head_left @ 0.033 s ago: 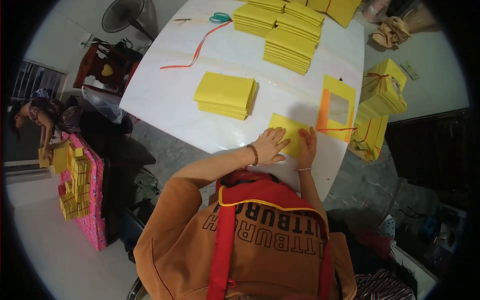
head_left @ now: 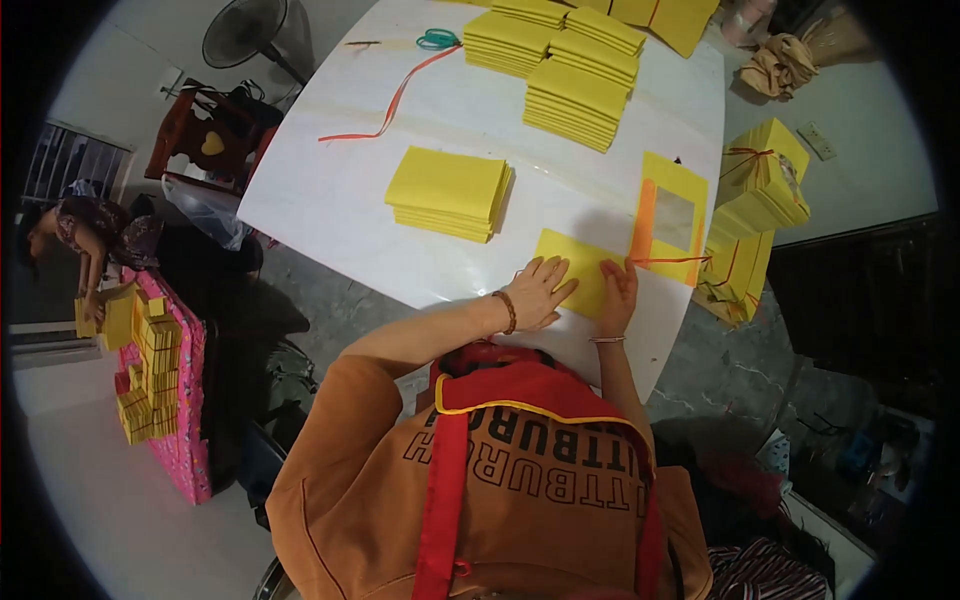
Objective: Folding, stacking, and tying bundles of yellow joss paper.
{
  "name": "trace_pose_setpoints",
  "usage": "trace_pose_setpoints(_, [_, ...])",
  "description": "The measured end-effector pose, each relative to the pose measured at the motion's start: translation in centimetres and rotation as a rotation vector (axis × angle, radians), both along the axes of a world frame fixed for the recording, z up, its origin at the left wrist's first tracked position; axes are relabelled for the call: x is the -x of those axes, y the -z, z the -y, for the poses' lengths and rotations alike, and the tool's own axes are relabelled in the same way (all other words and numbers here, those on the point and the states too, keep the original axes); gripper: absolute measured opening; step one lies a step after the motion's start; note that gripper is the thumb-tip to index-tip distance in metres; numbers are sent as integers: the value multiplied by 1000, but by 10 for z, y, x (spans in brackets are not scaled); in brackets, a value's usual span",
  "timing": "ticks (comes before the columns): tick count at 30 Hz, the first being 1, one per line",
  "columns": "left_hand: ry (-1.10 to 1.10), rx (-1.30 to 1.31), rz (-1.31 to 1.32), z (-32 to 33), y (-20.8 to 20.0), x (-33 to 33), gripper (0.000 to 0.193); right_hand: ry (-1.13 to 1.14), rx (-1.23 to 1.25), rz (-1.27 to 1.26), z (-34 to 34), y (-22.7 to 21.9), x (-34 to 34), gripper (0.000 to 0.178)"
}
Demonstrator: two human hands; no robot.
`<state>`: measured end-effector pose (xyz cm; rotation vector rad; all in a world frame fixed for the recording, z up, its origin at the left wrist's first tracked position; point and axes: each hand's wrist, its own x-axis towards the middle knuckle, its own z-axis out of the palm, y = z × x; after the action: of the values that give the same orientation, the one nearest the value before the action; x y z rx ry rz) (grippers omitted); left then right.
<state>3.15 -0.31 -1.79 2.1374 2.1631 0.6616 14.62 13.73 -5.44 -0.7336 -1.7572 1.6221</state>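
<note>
A yellow sheet (head_left: 577, 272) lies on the white table in front of me. Over its left part my left hand (head_left: 537, 292) rests flat, fingers stretched and slightly spread. At the sheet's right edge is my right hand (head_left: 619, 298), its fingers bent and drawn together on that edge. Just beyond the right hand lies a yellow piece with a pale rectangular window (head_left: 674, 222), an orange strip (head_left: 645, 222) along its left side and a red ribbon at its near end. A stack of folded yellow sheets (head_left: 447, 192) stands to the left of the hands.
Taller yellow stacks (head_left: 577, 95) sit at the table's far side. Near them are teal-handled scissors (head_left: 437, 39) and a long red ribbon (head_left: 390, 112). Ribbon-tied yellow bundles (head_left: 762, 180) stand off the right edge. At far left another person handles yellow bundles on a pink-covered table (head_left: 190, 400).
My right fingers have drawn closer together at the sheet's edge. The whole view has shifted very slightly; my left hand stays on the sheet.
</note>
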Motion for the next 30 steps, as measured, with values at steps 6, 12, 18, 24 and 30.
trace_pose_setpoints(6, [-78, 6, -502, -19, 2, -14, 50, 70, 780, -541, -32, 8, -30, 35])
trace_pose_setpoints(12, [-104, 225, 28, -30, -55, 18, 47, 313, 850, -615, -47, -35, -51, 34])
trace_pose_setpoints(18, [-122, -540, -54, 17, -159, 96, 50, 287, 797, -410, -25, -39, -33, 37])
trace_pose_setpoints(24, [-434, -242, -406, 84, -100, 167, 46, -113, 629, 10, 32, -42, 36, 36])
trace_pose_setpoints(30, [-437, 10, -385, 95, -60, 170, 40, -312, 670, 48, 47, -50, 90, 38])
